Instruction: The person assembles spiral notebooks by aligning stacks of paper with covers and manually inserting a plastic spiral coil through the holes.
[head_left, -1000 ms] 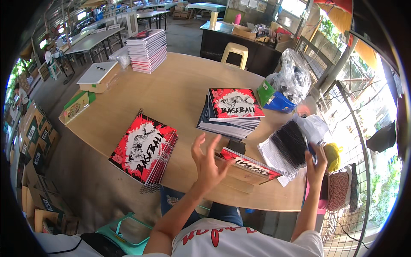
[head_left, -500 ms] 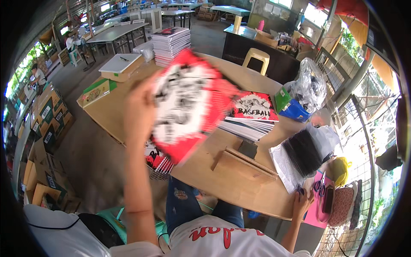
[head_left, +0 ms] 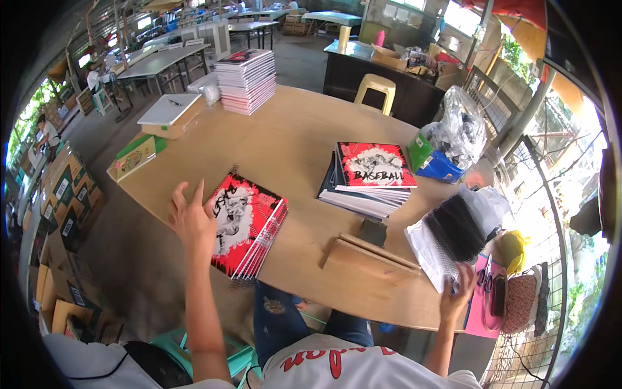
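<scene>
My left hand is open, its fingers spread at the left edge of a low stack of red, white and black spiral-bound notebooks at the table's near left. The top notebook lies askew, and wire coils show along the lower edges. Nothing is in that hand. My right hand rests at the table's right edge, fingers curled around something small and dark that I cannot make out. Beside it lie a bundle of black wire coils on white wrapping and a pair of scissors. Another stack of red-covered books lies right of centre.
A cardboard jig sits near the table's front edge. Farther back stand a tall pile of books, a white-lidded box and a blue-green bin with clear plastic. A pink board lies at right. Cartons line the left side.
The notebook that my left hand held raised is down on the near-left stack, and the hand has let go. My right hand has stayed near the same spot. The whole view has shifted slightly.
</scene>
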`<state>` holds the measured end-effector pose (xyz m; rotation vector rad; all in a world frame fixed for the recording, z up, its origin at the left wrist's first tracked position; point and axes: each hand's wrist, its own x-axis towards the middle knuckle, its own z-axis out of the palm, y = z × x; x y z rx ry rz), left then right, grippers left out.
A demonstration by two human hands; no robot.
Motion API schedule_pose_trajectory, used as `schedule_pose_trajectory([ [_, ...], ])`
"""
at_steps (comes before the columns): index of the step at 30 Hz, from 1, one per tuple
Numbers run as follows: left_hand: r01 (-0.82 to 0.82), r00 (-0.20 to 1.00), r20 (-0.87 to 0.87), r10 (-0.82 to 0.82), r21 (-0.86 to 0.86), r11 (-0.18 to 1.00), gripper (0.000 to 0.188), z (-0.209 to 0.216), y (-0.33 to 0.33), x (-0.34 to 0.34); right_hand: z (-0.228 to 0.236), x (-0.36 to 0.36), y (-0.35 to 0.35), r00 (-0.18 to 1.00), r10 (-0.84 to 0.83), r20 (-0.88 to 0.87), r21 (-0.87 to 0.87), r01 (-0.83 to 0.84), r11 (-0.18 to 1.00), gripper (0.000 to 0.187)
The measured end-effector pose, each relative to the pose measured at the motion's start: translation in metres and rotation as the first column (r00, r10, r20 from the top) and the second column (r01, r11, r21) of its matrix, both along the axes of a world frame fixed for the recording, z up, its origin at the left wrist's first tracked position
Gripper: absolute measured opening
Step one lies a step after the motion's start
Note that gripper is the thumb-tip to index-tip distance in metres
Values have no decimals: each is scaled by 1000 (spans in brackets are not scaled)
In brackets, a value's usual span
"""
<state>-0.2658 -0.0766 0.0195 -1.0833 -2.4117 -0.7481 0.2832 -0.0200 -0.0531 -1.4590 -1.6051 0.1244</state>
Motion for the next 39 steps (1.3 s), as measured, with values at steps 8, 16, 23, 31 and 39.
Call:
schedule_pose_trajectory([
  [8, 867, 372, 77, -925, 327, 375, 28, 34, 200, 164, 32, -110, 34, 806, 458, 374, -304, -360, 882, 60],
  [16, 843, 100, 276, -956, -534, -66, 75, 15, 378, 257, 47, -77, 17, 869, 385, 310, -202, -335, 920, 75],
  [23, 872, -22, 282, -959, -464, -156, 61, 23, 388, 265, 35, -46, 9, 924, 323, 205, -188, -286, 940, 81],
  [31, 996, 89, -107, -990, 0, 89, 32, 169, 237, 220, 56, -74, 40, 751, 318, -579, 40, -364, 931, 124],
  [39, 509, -28, 103, -994, 857, 74, 41, 91, 101, 199, 85, -116, 62, 416, 563, -714, 379, -446, 811, 41],
])
